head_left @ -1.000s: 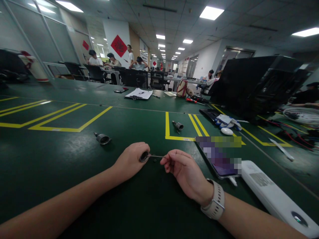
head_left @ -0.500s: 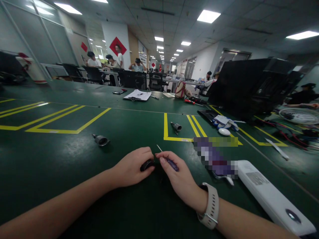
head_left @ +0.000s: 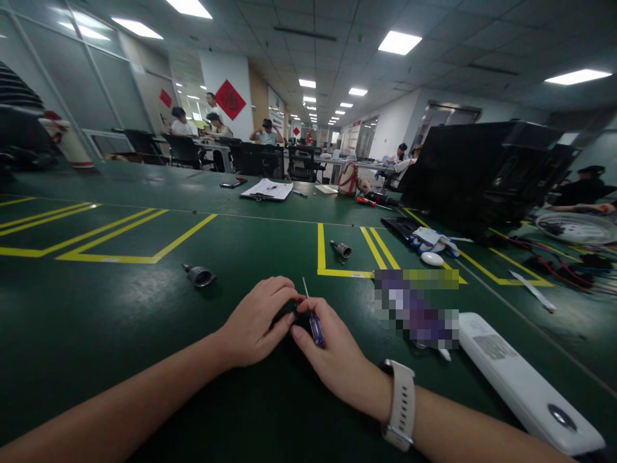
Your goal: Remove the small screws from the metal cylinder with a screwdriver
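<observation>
My left hand (head_left: 263,321) is closed round a small dark part (head_left: 284,311), mostly hidden by the fingers, so its kind does not show. My right hand (head_left: 332,347) holds a screwdriver (head_left: 316,329) with a purple see-through handle against the palm; its thin shaft points up and away. The right fingertips touch or nearly touch the dark part beside the left fingers. Beyond the left hand a dark metal cup-shaped part (head_left: 200,276) with a narrow stem lies on the green table (head_left: 159,334). A similar cup-shaped part (head_left: 342,249) lies inside a yellow-taped box.
To the right are a blurred purple item (head_left: 414,312), a long white device (head_left: 525,379), a white oval object (head_left: 432,258) and gloves (head_left: 434,240). A black case (head_left: 472,173) stands behind them. Farther back lie a clipboard (head_left: 267,189) and a red screwdriver (head_left: 366,201).
My right hand has moved left and closer to the left hand, its fingertips now at the dark part. The screwdriver has turned more upright. The left hand has shifted slightly.
</observation>
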The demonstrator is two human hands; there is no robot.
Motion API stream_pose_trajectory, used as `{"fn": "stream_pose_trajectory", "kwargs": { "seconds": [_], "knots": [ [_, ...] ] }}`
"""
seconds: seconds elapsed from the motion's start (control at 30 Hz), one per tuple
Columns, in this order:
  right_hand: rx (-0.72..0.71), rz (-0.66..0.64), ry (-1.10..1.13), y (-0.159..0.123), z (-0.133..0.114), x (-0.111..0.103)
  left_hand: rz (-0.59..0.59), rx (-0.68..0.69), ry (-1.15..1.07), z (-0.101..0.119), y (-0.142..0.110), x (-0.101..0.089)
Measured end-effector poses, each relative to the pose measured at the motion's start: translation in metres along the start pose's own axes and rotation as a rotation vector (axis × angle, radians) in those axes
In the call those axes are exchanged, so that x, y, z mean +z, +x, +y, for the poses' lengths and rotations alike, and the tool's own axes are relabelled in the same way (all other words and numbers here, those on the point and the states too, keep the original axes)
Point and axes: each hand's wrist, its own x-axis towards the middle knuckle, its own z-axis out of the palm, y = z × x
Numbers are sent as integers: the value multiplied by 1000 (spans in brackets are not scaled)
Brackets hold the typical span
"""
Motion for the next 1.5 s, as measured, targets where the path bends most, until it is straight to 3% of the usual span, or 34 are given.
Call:
{"fn": "stream_pose_trajectory", "kwargs": {
  "seconds": [0.13, 0.3, 0.47, 0.8, 0.93, 1.1, 1.27, 1.5],
  "knots": [
    [-124, -49, -136, 3, -8, 4, 263, -71, -33, -5, -4, 3],
    [-279, -109, -325, 16, -8, 18, 428, -93, -5, -6, -5, 2],
    [-422, -134, -534, 38, 3, 28, 498, -93, 37, -6, -5, -5],
    [-417, -151, -737, 80, 22, 12, 621, -155, 181, -9, 3, -44],
    [-361, -113, -790, 101, 32, 1, 570, -217, 274, -26, -2, -70],
    [-297, -68, -844, 126, 45, -11, 625, -382, 395, -58, -27, -99],
    [-258, -33, -879, 141, 57, -21, 471, -419, 459, -86, -50, -105],
    [-207, 33, -881, 147, 66, -26, -28, -269, 337, -111, -41, -86]
  ]
}}
